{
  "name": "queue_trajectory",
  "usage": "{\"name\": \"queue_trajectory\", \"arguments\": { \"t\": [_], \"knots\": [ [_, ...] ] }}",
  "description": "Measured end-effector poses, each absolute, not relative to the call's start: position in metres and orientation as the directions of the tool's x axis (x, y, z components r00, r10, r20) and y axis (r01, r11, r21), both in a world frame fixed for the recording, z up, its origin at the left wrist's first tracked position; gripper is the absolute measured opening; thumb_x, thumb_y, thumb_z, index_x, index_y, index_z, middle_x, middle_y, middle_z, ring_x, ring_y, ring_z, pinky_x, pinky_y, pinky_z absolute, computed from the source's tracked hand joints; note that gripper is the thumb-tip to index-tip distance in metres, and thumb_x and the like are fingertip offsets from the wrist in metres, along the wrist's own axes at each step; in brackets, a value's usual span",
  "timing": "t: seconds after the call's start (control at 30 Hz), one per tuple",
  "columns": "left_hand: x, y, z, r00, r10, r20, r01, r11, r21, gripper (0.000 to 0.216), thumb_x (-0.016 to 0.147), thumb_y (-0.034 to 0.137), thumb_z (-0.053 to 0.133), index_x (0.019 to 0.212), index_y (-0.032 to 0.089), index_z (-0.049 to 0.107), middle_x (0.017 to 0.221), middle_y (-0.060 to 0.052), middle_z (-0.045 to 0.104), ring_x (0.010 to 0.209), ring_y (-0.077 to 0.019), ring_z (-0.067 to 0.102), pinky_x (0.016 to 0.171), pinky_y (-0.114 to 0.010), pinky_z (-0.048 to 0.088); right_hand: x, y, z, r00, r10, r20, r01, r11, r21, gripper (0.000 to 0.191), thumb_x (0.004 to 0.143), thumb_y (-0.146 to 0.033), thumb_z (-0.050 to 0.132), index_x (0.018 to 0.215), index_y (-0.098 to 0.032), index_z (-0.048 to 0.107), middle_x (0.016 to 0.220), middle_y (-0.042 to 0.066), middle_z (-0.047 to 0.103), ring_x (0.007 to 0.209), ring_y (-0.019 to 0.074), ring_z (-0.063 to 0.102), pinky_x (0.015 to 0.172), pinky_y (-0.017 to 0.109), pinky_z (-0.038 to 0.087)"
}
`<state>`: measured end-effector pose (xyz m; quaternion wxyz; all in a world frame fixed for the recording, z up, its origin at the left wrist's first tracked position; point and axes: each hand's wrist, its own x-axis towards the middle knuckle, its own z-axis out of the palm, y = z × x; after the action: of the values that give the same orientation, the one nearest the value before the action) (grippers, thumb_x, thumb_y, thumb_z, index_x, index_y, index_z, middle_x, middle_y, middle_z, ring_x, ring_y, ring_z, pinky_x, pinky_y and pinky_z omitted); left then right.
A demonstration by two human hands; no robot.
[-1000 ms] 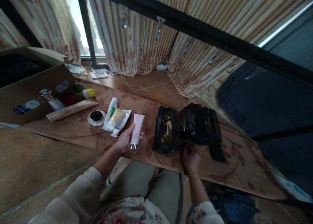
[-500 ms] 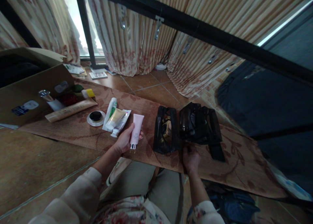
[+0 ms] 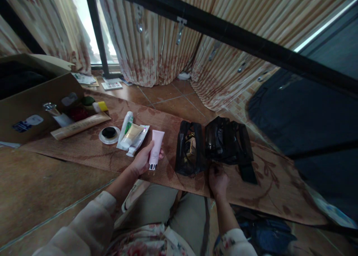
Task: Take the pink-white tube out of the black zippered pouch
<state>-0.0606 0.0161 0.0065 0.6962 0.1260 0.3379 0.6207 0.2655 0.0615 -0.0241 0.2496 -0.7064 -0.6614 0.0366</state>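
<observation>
My left hand (image 3: 144,159) is closed around a pale pink squeeze tube (image 3: 156,148) with a silver cap pointing down toward me. Left of it lie several tubes in a pile, among them a beige tube (image 3: 132,135) and a white and green tube (image 3: 126,128). My right hand (image 3: 218,180) is curled into a fist at the near edge of a black mesh bag (image 3: 223,140); what its fingers hold, if anything, is hidden. Between the hands stands a smaller open black mesh pouch (image 3: 181,163) with a gold-coloured item (image 3: 191,147) inside.
A round clear container with a black centre (image 3: 109,133) sits on the patterned table runner (image 3: 268,185). Further left are a long beige tube (image 3: 81,126), a yellow-capped item (image 3: 101,106) and a cardboard box (image 3: 16,114). A dark metal bar (image 3: 223,27) crosses above, before striped curtains (image 3: 165,43).
</observation>
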Motion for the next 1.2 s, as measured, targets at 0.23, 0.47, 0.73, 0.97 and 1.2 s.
{"name": "queue_trajectory", "arguments": {
  "t": [0.23, 0.47, 0.73, 0.97, 1.2],
  "knots": [
    [-0.0616, 0.0165, 0.0054, 0.000, 0.942, -0.336, -0.774, 0.213, 0.596, 0.042, 0.091, 0.042, 0.046, 0.108, 0.006, 0.062, 0.075, -0.010, 0.066, 0.059, -0.0149, 0.061, 0.062, -0.027, 0.052, 0.2653, 0.0612, -0.0226, 0.118, 0.956, 0.268, 0.911, 0.003, -0.411, 0.041, 0.084, -0.040, 0.040, 0.094, -0.013, 0.070, 0.094, 0.014, 0.070, 0.082, 0.0236, 0.064, 0.071, 0.030, 0.043],
    [-0.0606, 0.0158, 0.0100, -0.005, 0.943, -0.333, -0.773, 0.208, 0.600, 0.042, 0.091, 0.041, 0.046, 0.108, 0.006, 0.062, 0.074, -0.010, 0.066, 0.059, -0.0156, 0.062, 0.062, -0.028, 0.053, 0.2644, 0.0609, -0.0211, 0.118, 0.956, 0.267, 0.909, 0.004, -0.417, 0.039, 0.084, -0.038, 0.041, 0.095, -0.014, 0.070, 0.094, 0.013, 0.070, 0.083, 0.0222, 0.063, 0.072, 0.030, 0.043],
    [-0.0599, 0.0156, 0.0133, -0.009, 0.933, -0.360, -0.780, 0.219, 0.586, 0.041, 0.091, 0.041, 0.047, 0.106, 0.006, 0.063, 0.075, -0.010, 0.066, 0.058, -0.0155, 0.062, 0.064, -0.030, 0.054, 0.2636, 0.0605, -0.0206, 0.130, 0.958, 0.254, 0.911, -0.015, -0.413, 0.040, 0.084, -0.039, 0.040, 0.096, -0.015, 0.070, 0.095, 0.012, 0.070, 0.081, 0.0217, 0.063, 0.071, 0.030, 0.043],
    [-0.0613, 0.0168, 0.0074, -0.001, 0.940, -0.341, -0.763, 0.220, 0.608, 0.042, 0.091, 0.042, 0.046, 0.107, 0.006, 0.062, 0.076, -0.011, 0.066, 0.059, -0.0157, 0.062, 0.062, -0.029, 0.053, 0.2631, 0.0611, -0.0203, 0.146, 0.963, 0.227, 0.917, -0.046, -0.395, 0.041, 0.084, -0.039, 0.040, 0.094, -0.014, 0.071, 0.092, 0.013, 0.070, 0.080, 0.0225, 0.063, 0.069, 0.030, 0.042],
    [-0.0615, 0.0165, 0.0070, -0.001, 0.945, -0.328, -0.764, 0.211, 0.610, 0.042, 0.091, 0.042, 0.046, 0.106, 0.006, 0.062, 0.076, -0.010, 0.066, 0.061, -0.0164, 0.063, 0.065, -0.030, 0.053, 0.2618, 0.0603, -0.0185, 0.142, 0.960, 0.240, 0.915, -0.034, -0.403, 0.040, 0.084, -0.038, 0.040, 0.094, -0.015, 0.071, 0.094, 0.012, 0.071, 0.081, 0.0228, 0.063, 0.071, 0.030, 0.042]
  ]
}}
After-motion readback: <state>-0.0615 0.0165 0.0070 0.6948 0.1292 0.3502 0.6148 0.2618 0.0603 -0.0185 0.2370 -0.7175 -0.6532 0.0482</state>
